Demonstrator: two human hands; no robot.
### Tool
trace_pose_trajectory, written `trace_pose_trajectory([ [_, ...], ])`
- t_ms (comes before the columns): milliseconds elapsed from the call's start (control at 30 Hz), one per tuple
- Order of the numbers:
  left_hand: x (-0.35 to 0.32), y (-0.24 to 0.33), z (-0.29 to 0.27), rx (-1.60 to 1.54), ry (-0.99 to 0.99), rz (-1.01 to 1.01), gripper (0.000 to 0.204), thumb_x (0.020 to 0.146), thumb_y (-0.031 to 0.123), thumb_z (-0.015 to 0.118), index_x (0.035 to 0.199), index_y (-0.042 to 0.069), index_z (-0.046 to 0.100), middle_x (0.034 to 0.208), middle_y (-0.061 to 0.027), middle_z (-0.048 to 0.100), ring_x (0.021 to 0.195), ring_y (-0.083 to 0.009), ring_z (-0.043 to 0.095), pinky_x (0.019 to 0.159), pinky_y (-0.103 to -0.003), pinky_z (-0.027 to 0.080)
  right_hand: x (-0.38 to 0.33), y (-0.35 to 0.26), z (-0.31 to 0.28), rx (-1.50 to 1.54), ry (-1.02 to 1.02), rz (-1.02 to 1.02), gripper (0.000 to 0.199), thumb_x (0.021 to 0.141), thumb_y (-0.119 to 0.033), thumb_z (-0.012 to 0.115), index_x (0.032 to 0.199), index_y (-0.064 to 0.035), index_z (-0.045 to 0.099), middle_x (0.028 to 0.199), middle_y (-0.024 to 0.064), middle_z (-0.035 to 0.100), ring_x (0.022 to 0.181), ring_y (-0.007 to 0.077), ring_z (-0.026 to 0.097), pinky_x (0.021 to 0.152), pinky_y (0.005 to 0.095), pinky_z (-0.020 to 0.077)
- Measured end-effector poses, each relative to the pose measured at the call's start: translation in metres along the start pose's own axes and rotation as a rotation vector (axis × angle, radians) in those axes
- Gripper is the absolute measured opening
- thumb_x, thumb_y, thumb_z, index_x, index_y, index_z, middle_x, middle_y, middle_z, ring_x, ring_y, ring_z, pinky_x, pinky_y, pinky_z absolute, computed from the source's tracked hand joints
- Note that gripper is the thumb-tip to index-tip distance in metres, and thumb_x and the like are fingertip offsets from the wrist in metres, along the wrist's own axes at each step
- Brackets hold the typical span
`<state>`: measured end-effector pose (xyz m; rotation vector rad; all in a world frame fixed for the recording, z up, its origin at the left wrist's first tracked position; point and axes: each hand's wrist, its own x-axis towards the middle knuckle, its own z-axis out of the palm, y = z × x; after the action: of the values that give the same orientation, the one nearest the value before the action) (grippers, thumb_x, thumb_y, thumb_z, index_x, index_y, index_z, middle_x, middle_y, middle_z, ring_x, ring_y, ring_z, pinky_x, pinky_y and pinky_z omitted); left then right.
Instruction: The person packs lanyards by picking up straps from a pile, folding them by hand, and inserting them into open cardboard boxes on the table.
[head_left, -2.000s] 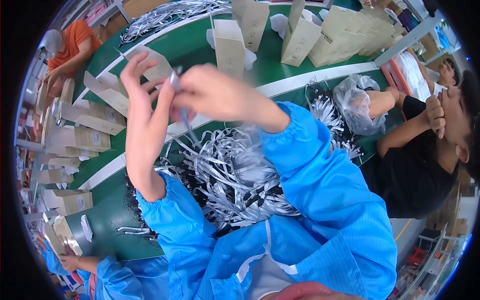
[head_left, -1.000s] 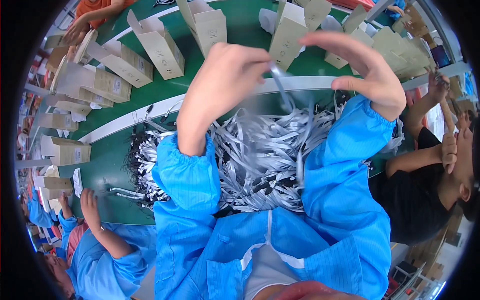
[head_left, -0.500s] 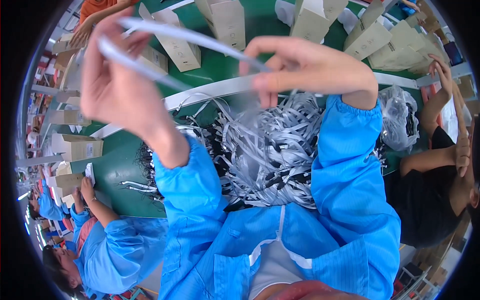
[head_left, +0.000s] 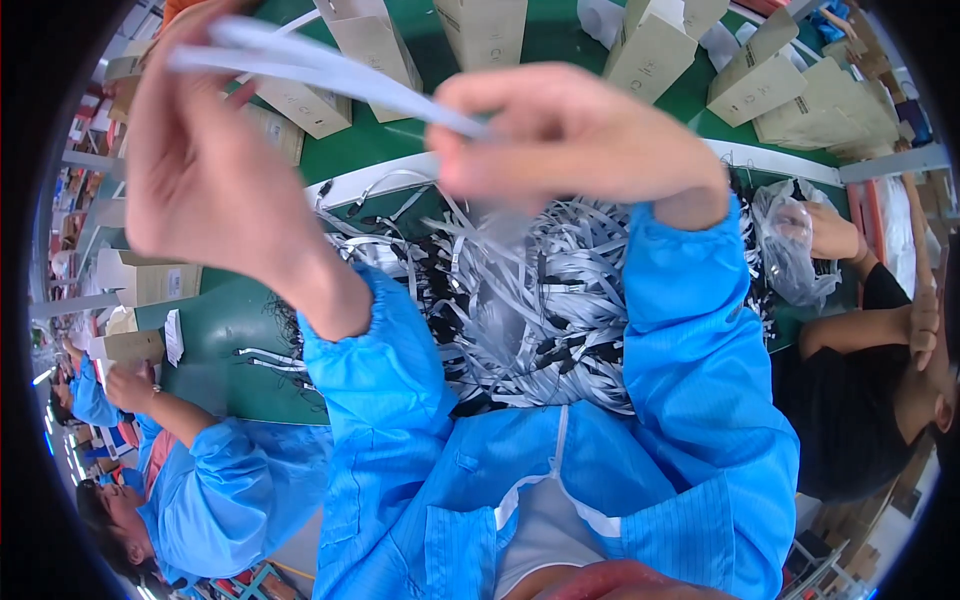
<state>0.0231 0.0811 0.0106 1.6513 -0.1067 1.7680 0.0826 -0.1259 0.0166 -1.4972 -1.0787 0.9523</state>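
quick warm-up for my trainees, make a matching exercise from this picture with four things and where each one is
Things
1. pale strap
2. pile of straps
3. clear plastic bag
4. cardboard boxes

Places
A. beyond the white strip
B. at a co-worker's hand, on the right
C. raised, reaching from the left hand to the right hand
D. on the green table, mainly between the blue sleeves

Pairs: 1-C, 2-D, 3-B, 4-A
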Motion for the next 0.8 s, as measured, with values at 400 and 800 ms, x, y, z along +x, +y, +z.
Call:
trace_pose_trajectory([
  [400,-0.037,0.062,0.041,-0.687,-0.41,-0.241,0.057,0.092,0.032,0.077,0.134,0.005,0.048,0.102,-0.0081,0.063,0.104,-0.0213,0.061,0.089,-0.039,0.051,-0.075,-0.016,-0.014,-0.915,0.449,-0.069,0.016,0.104,-0.01,0.059,0.109,0.0046,0.065,0.116,0.0082,0.068,0.093,0.0093,0.058,0.078,0.021,0.0443],
  [800,-0.071,-0.004,0.075,-0.813,-1.628,-0.768,0.053,0.106,0.044,0.056,0.136,0.001,0.053,0.083,-0.0082,0.064,0.067,-0.0174,0.064,0.059,-0.026,0.049,-0.085,0.012,-0.063,-0.437,0.94,-0.472,0.019,0.097,-0.019,0.071,0.103,-0.0018,0.074,0.083,0.0064,0.073,0.074,0.0105,0.066,0.065,0.0234,0.0504],
])
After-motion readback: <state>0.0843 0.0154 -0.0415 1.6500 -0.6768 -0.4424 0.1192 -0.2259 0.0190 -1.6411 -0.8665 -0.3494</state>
